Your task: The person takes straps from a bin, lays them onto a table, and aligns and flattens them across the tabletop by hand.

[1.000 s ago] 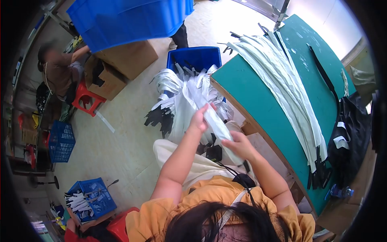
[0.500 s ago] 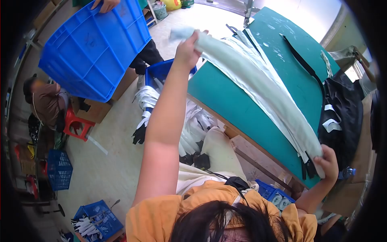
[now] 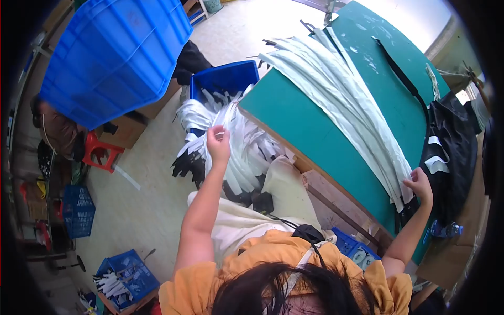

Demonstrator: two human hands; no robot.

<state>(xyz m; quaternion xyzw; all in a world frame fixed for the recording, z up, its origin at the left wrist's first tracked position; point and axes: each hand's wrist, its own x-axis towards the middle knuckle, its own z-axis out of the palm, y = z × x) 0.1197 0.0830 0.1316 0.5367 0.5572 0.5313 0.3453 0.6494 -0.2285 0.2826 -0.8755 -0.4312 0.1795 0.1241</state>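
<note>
Head view: work looks partway along. One batch of white strips [image 3: 338, 94] lies fanned lengthwise across the green worktop [image 3: 294, 118], dark ends gathered near its close edge, so laying out seems done for these. Much is left, by the look of it: a thick bundle [image 3: 242, 139] of similar strips spills over the rim of the blue bin [image 3: 224, 80] and droops toward the person's knees, unsorted as far as it shows.

Both arms are spread wide. The left hand [image 3: 218, 143] reaches forward, elbow fairly straight, over the bundle, its fingers curled at the near side; whether that grip is clamped on a strip, I cannot tell. The right arm is bent out to the side, and the right hand [image 3: 420, 186] is at the near end of the laid strips, fingertips at their edge. Its thumb and fingers look close together, but whether they pinch anything cannot be told.
</note>
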